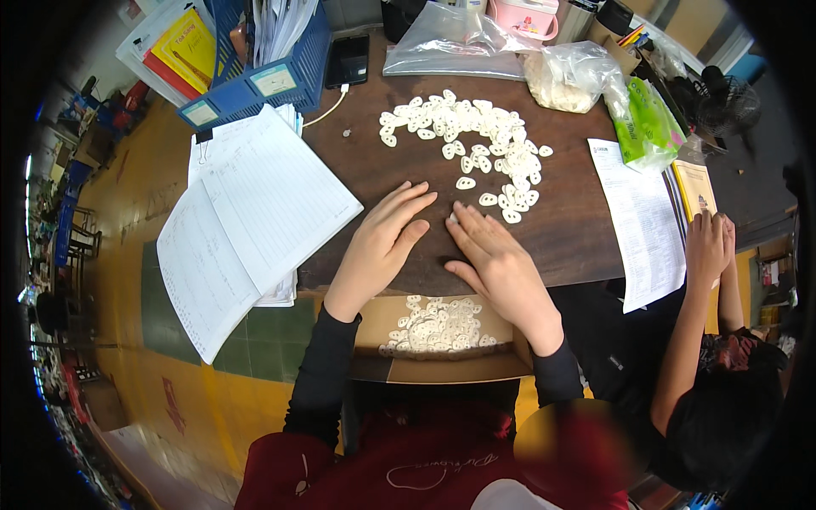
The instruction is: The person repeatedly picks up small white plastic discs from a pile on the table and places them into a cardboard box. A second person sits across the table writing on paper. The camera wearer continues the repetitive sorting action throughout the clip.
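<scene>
A loose heap of small, flat, off-white rounded pieces with holes (507,136) is spread over the dark brown table (365,161). Near the table's front, my left hand (382,246) rests with its fingers stretched out, nothing in it. My right hand (500,259) lies palm down beside it, fingers extended, just below the nearest pieces. A bit of white, seemingly one piece (453,218), peeks out at its index fingertip; the rest is hidden. Below the table edge, between my forearms, an open cardboard box (459,371) holds many more such pieces.
An open notebook (255,221) overhangs the left edge, near a blue file rack (276,81) and a charging phone (348,61). Clear plastic bags (450,42) and a green packet (648,123) lie behind. At right, a person's hands (712,246) are by a printed sheet (642,225).
</scene>
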`<state>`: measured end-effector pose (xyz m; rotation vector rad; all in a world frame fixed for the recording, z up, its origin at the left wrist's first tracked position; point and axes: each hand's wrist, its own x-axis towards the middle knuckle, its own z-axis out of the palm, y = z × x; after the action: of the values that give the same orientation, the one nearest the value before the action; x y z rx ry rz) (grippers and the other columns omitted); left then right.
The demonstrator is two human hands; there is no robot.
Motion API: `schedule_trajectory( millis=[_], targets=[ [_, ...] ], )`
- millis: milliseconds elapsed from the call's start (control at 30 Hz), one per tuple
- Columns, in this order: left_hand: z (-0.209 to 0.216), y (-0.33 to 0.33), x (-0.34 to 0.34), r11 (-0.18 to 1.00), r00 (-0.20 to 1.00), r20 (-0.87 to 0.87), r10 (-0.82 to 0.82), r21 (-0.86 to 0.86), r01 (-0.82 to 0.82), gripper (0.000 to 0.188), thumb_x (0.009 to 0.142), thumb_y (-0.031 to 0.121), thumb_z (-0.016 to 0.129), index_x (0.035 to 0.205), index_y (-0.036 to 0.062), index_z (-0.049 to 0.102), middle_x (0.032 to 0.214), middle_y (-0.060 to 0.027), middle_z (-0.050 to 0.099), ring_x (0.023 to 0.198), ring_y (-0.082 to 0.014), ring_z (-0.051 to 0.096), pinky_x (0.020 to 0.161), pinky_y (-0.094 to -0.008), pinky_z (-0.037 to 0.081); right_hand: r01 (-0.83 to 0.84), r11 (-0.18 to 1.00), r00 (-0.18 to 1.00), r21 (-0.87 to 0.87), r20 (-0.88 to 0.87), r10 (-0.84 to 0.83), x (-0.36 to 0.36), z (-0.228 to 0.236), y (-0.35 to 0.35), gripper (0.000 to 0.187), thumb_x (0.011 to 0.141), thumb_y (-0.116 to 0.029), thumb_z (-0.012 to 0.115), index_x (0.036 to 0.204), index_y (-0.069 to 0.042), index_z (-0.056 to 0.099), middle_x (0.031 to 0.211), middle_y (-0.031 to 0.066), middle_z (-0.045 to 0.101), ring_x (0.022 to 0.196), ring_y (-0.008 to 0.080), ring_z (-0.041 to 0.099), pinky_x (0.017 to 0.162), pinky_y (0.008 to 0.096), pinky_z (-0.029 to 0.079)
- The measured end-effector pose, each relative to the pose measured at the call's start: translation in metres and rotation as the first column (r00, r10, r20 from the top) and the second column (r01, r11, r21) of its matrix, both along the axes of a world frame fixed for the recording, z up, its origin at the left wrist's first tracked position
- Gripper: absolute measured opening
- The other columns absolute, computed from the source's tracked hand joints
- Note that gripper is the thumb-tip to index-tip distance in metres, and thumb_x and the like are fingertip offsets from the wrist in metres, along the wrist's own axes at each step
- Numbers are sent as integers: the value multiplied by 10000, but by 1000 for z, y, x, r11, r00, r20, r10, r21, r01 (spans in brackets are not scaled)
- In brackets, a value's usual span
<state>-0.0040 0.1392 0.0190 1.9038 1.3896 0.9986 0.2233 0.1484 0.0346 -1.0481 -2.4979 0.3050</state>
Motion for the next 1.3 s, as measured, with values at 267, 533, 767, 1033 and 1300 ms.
schedule_trajectory(
  millis=[267, 533, 767, 1033, 1300],
  targets=[
    [-11, 45, 18, 978, 931, -347, -112, 128, 165, 495, 1101, 385, 550, 1536, 149, 572, 1666, -74, 458, 1578, -351, 334, 1285, -527, 261, -295, 921, 955, -254, -84, 283, 29, 9, -59, 602, 896, -296, 791, 1412, -20, 648, 1555, 169, 569, 1446, 337, 540, 1218, 496, 419],
    [-5, 42, 14, 970, 855, -482, -190, 39, 238, 563, 1086, 452, 534, 1558, 145, 537, 1689, -70, 416, 1572, -338, 344, 1276, -590, 241, -269, 950, 955, -157, -170, 242, 41, 29, -39, 557, 899, -277, 774, 1405, -64, 681, 1540, 195, 577, 1446, 396, 532, 1223, 534, 384],
    [14, 15, -4, 996, 997, -11, -83, 42, 83, 521, 1123, 274, 517, 1617, 116, 458, 1717, -121, 367, 1608, -338, 284, 1307, -476, 225, -44, 998, 995, -45, -93, 40, 4, 1, 14, 624, 934, -285, 758, 1489, -59, 583, 1584, 184, 513, 1458, 383, 496, 1209, 488, 412],
    [-2, 87, 13, 987, 944, -324, -65, 116, 108, 537, 1132, 360, 496, 1605, 108, 470, 1714, -148, 359, 1603, -387, 268, 1293, -528, 231, -240, 959, 963, -148, 91, 255, 19, 6, -39, 682, 934, -354, 746, 1534, -97, 547, 1646, 171, 450, 1501, 357, 459, 1235, 497, 383],
    [-19, 73, 20, 972, 858, -508, -82, 149, 181, 628, 1102, 487, 484, 1579, 80, 486, 1680, -108, 423, 1574, -326, 345, 1282, -564, 249, -356, 873, 934, -335, -92, 346, 63, 23, -65, 643, 947, -393, 733, 1498, -90, 599, 1626, 172, 488, 1490, 384, 480, 1228, 522, 398]
  ],
)
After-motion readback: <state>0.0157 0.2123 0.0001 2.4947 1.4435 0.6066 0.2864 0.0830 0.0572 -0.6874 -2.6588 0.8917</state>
